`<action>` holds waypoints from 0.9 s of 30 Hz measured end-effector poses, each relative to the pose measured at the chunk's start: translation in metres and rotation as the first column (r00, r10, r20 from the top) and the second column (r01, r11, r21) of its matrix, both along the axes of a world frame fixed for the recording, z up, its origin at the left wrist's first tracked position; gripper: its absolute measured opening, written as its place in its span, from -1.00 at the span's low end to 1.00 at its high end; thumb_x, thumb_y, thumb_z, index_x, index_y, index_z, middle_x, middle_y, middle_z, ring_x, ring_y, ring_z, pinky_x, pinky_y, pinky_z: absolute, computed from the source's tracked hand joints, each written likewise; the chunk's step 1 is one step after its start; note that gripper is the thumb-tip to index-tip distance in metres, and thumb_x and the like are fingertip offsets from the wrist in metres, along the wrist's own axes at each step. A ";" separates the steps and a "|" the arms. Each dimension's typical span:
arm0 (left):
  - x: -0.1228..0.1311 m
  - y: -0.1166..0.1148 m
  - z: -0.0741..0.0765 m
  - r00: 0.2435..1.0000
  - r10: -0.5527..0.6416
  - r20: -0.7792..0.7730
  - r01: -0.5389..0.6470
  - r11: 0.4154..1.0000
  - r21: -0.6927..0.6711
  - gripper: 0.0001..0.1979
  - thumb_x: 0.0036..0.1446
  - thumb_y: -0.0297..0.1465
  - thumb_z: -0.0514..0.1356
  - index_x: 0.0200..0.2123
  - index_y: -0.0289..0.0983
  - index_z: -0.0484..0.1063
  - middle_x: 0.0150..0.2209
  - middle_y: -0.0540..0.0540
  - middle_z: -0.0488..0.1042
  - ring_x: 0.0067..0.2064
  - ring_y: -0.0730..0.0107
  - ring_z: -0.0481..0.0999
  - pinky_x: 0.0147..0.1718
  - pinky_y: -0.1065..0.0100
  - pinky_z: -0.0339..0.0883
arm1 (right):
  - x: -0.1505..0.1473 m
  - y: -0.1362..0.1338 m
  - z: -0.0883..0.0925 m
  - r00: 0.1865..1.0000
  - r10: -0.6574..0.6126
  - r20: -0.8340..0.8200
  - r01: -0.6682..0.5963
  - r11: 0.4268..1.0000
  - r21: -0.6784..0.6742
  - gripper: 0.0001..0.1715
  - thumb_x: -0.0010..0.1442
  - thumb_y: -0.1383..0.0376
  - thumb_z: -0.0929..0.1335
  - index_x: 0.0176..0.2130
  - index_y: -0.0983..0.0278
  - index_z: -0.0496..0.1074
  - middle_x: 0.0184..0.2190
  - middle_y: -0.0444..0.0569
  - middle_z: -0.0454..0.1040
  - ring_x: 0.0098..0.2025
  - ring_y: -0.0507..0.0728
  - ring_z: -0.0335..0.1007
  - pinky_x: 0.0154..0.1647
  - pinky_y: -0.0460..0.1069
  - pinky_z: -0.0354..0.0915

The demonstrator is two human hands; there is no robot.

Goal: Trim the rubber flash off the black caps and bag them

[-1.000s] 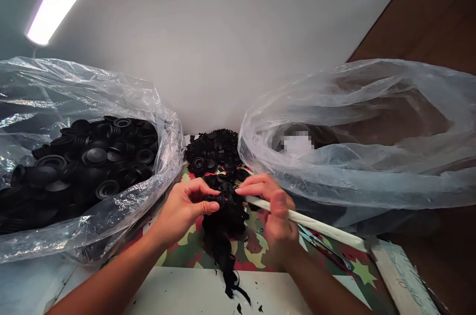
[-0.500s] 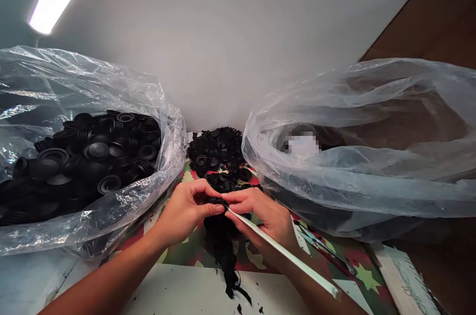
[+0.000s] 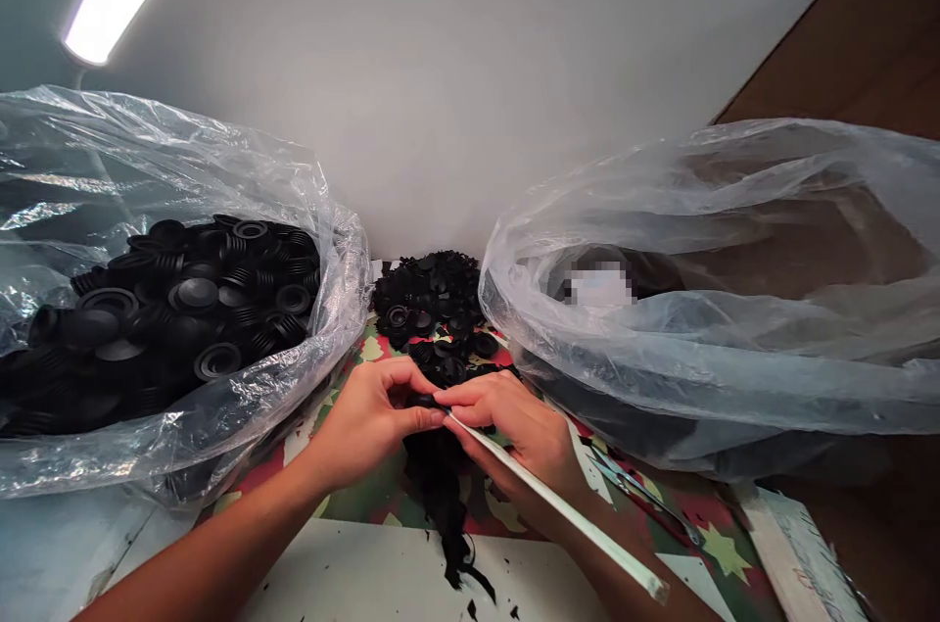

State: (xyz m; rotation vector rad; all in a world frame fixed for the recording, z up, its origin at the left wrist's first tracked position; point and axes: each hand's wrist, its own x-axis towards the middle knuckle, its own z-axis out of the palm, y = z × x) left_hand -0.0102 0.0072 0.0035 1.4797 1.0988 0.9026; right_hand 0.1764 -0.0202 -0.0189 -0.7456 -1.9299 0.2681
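My left hand [image 3: 367, 421] pinches a small black rubber cap [image 3: 421, 400] between thumb and fingers; most of the cap is hidden by them. Closed around a long, thin white stick-like tool [image 3: 565, 509], my right hand [image 3: 523, 426] meets the left at the cap. The tool's tip is at the cap's edge, but its exact shape is covered by the fingers. Its other end slants down to the right across my forearm. Under the hands lies a dark heap of black rubber trimmings [image 3: 441, 495], trailing onto a white sheet [image 3: 352, 568].
A clear plastic bag [image 3: 342, 309] on the left holds many black ribbed caps [image 3: 198, 294]. Another clear bag [image 3: 734, 367] gapes on the right. Between them is a pile of black caps and scraps [image 3: 433, 294]. Scissors [image 3: 646, 495] lie on the patterned cloth [image 3: 727, 549] at right.
My fingers have shifted slightly on the black cap, and less of it shows between them. Both hands stay in nearly the same place, and the white tool keeps its slant.
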 end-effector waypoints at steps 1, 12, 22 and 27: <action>0.000 0.000 0.000 1.000 -0.003 -0.007 0.003 1.000 0.007 -0.88 -0.17 -0.37 0.45 -0.54 -0.26 0.60 -0.52 -0.01 0.50 -0.41 0.34 0.39 -0.42 0.37 0.23 | -0.001 0.001 -0.002 1.000 -0.010 0.019 0.009 0.999 0.032 -0.84 0.35 0.40 0.35 -0.29 0.19 0.44 -0.25 -0.03 0.68 -0.24 0.11 0.61 -0.20 0.03 0.42; -0.001 0.001 -0.002 0.990 -0.038 0.138 0.054 0.991 -0.118 -0.81 -0.16 -0.38 0.48 -0.42 -0.27 0.61 -0.52 0.02 0.49 -0.48 0.42 0.41 -0.45 0.39 0.27 | 0.012 0.016 -0.008 0.937 -0.341 -0.078 0.331 0.936 -0.124 -0.83 0.33 0.35 0.35 -0.34 0.17 0.42 -0.24 -0.03 0.65 -0.20 0.17 0.56 -0.10 0.10 0.37; -0.002 0.004 -0.010 0.914 0.014 0.406 0.086 0.970 -0.228 -0.69 -0.01 -0.36 0.48 -0.20 -0.24 0.52 -0.19 -0.08 0.63 -0.18 0.27 0.63 -0.15 0.30 0.50 | 0.006 0.015 -0.010 0.864 -0.308 -0.398 0.100 0.880 -0.464 -0.77 0.24 0.19 0.41 -0.42 0.22 0.43 -0.42 -0.11 0.52 -0.38 0.08 0.42 -0.34 -0.03 0.34; 0.001 0.004 -0.015 0.901 0.062 0.430 0.039 0.974 -0.222 -0.72 -0.04 -0.37 0.51 -0.29 -0.25 0.51 -0.21 -0.04 0.63 -0.25 0.38 0.62 -0.21 0.38 0.51 | -0.004 0.003 -0.006 0.851 -0.219 -0.477 -0.036 0.883 -0.468 -0.79 0.26 0.22 0.39 -0.41 0.21 0.41 -0.25 -0.06 0.61 -0.21 0.12 0.53 -0.15 0.01 0.40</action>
